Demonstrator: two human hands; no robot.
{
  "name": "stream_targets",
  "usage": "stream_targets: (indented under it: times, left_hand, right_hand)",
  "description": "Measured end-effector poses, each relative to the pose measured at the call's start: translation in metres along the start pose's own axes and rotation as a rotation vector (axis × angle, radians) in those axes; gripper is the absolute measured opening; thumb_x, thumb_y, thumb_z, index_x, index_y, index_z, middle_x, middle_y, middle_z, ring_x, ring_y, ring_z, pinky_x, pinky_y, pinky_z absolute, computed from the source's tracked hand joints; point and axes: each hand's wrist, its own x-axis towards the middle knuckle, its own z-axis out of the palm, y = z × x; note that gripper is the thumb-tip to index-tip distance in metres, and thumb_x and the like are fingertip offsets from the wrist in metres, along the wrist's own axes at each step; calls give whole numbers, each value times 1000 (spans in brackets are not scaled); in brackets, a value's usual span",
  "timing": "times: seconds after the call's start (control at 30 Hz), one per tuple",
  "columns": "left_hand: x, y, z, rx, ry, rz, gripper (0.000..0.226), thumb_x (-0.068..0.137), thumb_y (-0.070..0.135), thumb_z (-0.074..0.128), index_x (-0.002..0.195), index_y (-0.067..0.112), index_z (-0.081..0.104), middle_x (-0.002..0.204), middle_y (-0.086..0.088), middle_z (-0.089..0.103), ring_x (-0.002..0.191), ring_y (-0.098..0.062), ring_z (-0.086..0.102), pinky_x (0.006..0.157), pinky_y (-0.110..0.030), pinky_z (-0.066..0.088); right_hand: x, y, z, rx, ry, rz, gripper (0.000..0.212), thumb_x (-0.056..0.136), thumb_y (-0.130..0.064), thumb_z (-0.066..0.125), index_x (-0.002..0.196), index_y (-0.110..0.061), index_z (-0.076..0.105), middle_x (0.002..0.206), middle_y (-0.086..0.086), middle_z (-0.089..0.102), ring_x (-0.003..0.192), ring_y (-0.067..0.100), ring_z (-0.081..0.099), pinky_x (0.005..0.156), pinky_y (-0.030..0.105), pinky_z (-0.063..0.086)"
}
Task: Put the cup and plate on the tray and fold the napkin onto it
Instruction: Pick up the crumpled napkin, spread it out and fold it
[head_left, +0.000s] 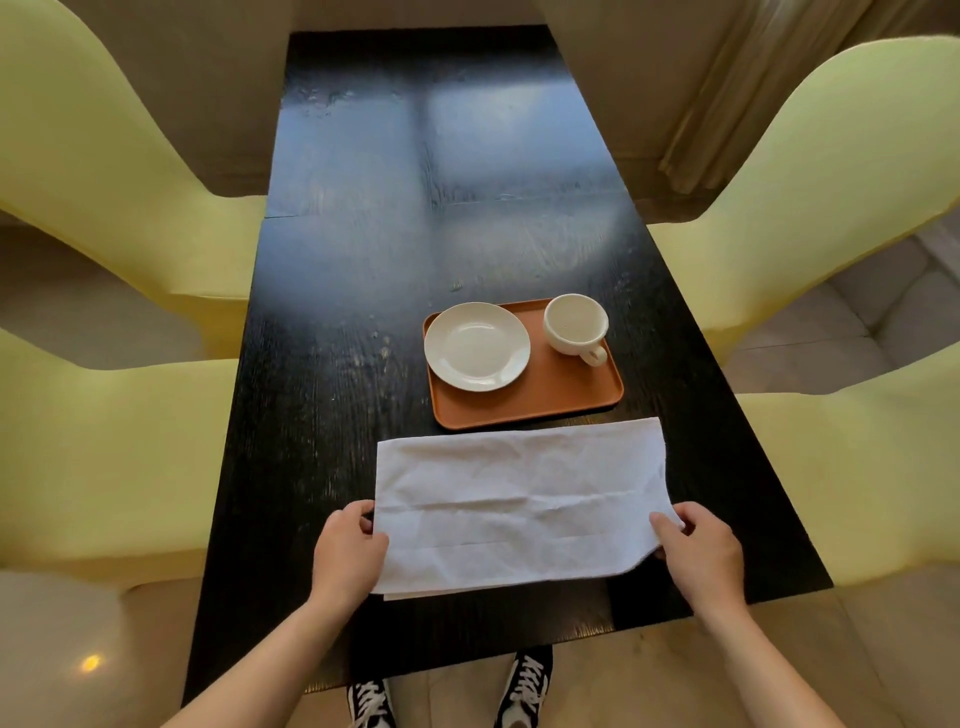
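Note:
An orange tray (545, 402) lies on the dark table. A white plate (477, 346) rests on its left half and a white cup (575, 326) stands on its right half, handle toward me. Just in front of the tray lies a white napkin (519, 499), folded into a wide band with a lower layer showing at its near edge. My left hand (349, 551) pinches the napkin's left edge. My right hand (701, 553) pinches its right edge, where the corner is slightly lifted.
The black wooden table (415, 208) stretches away from me. Yellow-green upholstered chairs (104, 467) stand on both sides, two on the left and two on the right (857, 467). My black-and-white shoes (524, 686) show below the table's near edge.

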Motion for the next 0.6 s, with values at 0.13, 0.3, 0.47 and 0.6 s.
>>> stream_targets:
  times: [0.13,0.3,0.47,0.6]
  left_hand:
    - [-13,-5,3,38,-13,98,39,94,12,63,133,13,62,114,-2,62,94,-8,56,82,-24,47]
    - [-19,-13,-3,-8,54,101,31,95,15,63,125,14,67,112,2,57,96,-9,56,79,-23,45]
    - [-26,-14,-4,-210,-127,19,19,100,26,56,92,34,71,91,2,74,86,-14,68,80,-34,56]
    - [-22,-18,-5,-599,-118,-253,27,98,24,57,84,12,77,81,-16,74,73,-25,68,74,-42,55]
  right_hand:
    - [-12,-34,14,21,-41,-160,24,96,-23,64,73,-20,64,69,0,67,64,20,65,56,40,54]
    - [-35,-81,47,20,-139,-362,27,94,-20,65,68,-17,63,62,-2,62,61,16,61,49,24,48]
    - [-64,-118,103,17,-313,-532,22,95,-23,66,74,-23,64,69,-12,61,66,8,60,58,16,45]
    - [-83,-131,162,-106,-475,-571,16,96,-25,65,83,-15,68,79,-3,66,73,12,60,68,26,48]
